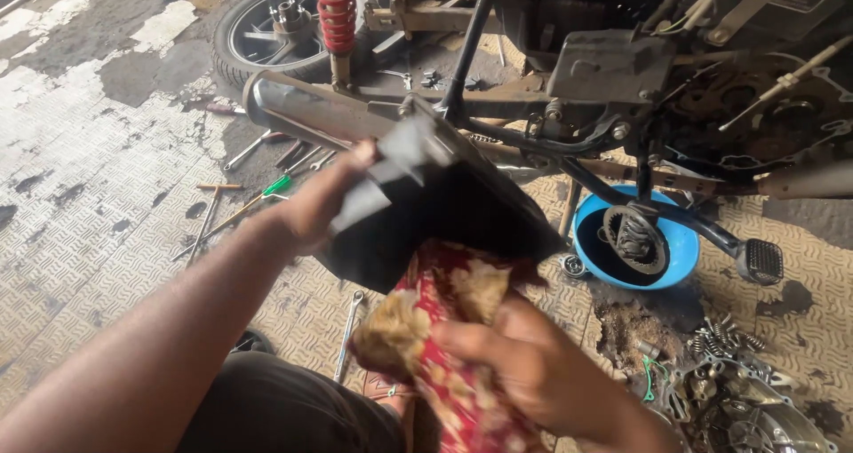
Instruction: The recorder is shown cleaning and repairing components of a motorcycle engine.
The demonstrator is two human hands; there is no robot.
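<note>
My left hand (324,206) grips a black, flat-sided motorcycle cover part (444,200) by its left edge and holds it up in front of me. A red and cream patterned rag (435,324) is bunched in my right hand (533,369), and the rag presses against the lower edge of the black part. Both hands are low in the middle of the head view. Behind them stands a partly stripped motorcycle (622,89).
A blue bowl (680,240) holding a clutch assembly sits on the floor under the engine. Wrenches and screwdrivers (267,164) lie scattered at left, one spanner (348,333) near my knee. Loose springs and engine parts (737,373) lie at lower right. The rear wheel (275,27) and red shock (336,13) stand at the back.
</note>
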